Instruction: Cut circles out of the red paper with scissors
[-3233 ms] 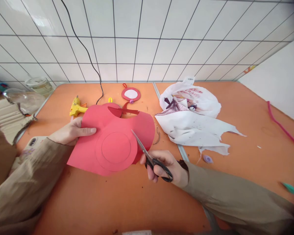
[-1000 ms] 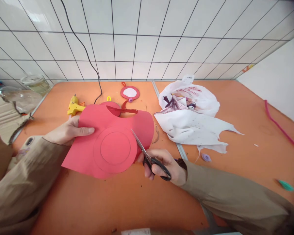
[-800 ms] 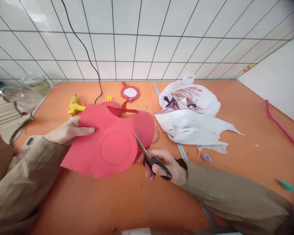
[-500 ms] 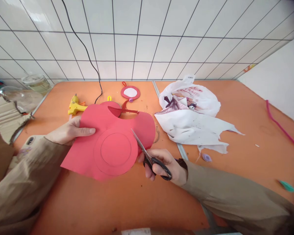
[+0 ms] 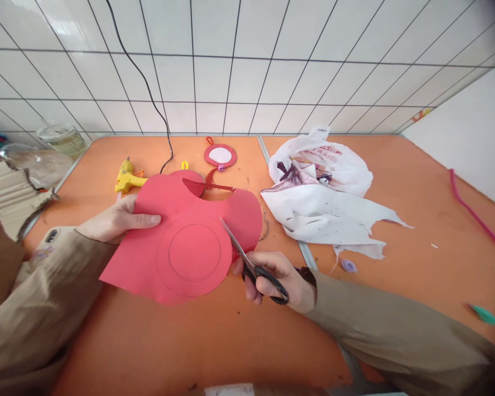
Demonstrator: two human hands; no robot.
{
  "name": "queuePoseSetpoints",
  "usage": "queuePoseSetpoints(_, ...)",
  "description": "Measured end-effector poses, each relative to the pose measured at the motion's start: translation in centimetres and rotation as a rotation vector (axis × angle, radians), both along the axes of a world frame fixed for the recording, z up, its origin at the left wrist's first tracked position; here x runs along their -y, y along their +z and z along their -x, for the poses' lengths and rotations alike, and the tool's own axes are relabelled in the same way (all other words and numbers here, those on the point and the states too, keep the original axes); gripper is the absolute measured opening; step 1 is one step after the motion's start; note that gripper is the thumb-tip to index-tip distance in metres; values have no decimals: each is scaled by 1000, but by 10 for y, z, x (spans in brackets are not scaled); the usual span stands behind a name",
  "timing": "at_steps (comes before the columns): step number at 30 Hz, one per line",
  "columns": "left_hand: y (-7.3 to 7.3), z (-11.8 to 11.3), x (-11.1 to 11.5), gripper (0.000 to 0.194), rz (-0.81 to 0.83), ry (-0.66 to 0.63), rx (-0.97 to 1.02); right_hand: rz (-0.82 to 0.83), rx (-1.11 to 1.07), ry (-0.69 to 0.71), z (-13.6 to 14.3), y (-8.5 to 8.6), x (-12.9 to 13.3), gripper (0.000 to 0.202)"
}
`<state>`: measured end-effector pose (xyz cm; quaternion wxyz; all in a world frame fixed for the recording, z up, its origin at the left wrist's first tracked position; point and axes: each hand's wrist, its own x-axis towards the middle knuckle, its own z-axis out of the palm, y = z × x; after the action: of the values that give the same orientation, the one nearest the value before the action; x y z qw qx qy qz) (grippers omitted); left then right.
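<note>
A sheet of red paper [image 5: 194, 253], with two rings drawn one inside the other, is pinched at its left edge by my left hand [image 5: 126, 220], thumb on top. Its right part is cut along the outer ring and hangs apart as a curved flap [image 5: 243, 220]. My right hand [image 5: 278, 278] grips black-handled scissors [image 5: 247, 261], fingers in the loops. The blades lie nearly together over the cut edge, pointing up and left. Beyond the paper lies a round red ornament [image 5: 220, 155] with a white centre, a bell and a tassel.
A yellow glue gun [image 5: 127, 177] lies behind my left hand, near a black cord [image 5: 142, 77]. To the right sits a white plastic bag [image 5: 325, 209]. A phone [image 5: 51, 236] and torn cardboard [image 5: 12, 192] are at the left. A purple roll [image 5: 348, 265] rests right of the scissors.
Almost nothing differs. Both hands, the red paper and the scissors keep nearly the same places; the view shifts very slightly.
</note>
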<state>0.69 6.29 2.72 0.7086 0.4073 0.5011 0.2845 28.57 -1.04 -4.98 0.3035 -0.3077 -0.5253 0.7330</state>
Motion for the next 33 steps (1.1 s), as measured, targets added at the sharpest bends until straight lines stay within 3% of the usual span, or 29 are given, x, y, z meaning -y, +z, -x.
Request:
queuePoseSetpoints(13,0,1,0,25,-7,-23,77,-8,25,-2,0,3,0,50)
queuePoseSetpoints(33,-1,1,0,25,-25,-26,29,16,20,-4,1,3,0,50)
